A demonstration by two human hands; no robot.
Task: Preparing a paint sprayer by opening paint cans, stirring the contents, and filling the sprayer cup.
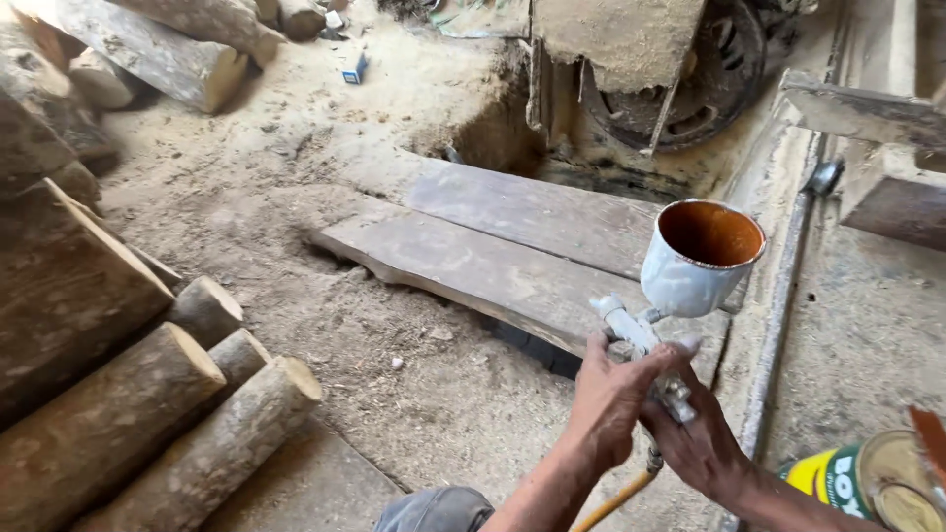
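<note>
Sawdust-coated ground (325, 187) spread under everything you looked down on, and both your hands met over a spray gun (645, 340) near the lower right of the view. Your left hand (609, 399) was closed around the gun's body from the near side, thumb up along the metal. Your right hand (698, 443) wrapped the lower part of the handle, fingers curled shut on it, just beside and touching the left. You held the gun tilted, with its white cup (700, 258) riding on top, open-mouthed, the inside stained orange-brown. A yellow hose (621, 498) ran down from the base of the handle toward you. Beyond the gun, two dark planks (493, 241) lay flat on the ground, side by side and touching, their far ends reaching a pit (493, 138) beneath a dusty machine (631, 59) with a wheel. A steel rail (783, 305) ran along the right edge of the planks, away from you. By your right forearm stood an open can (872, 478), yellow and green outside, at the lower right corner. Cut logs (148, 414) were stacked at the left, round ends facing you, with more logs (168, 54) piled at the far left corner. Your knee (434, 510) showed at the bottom edge.
</note>
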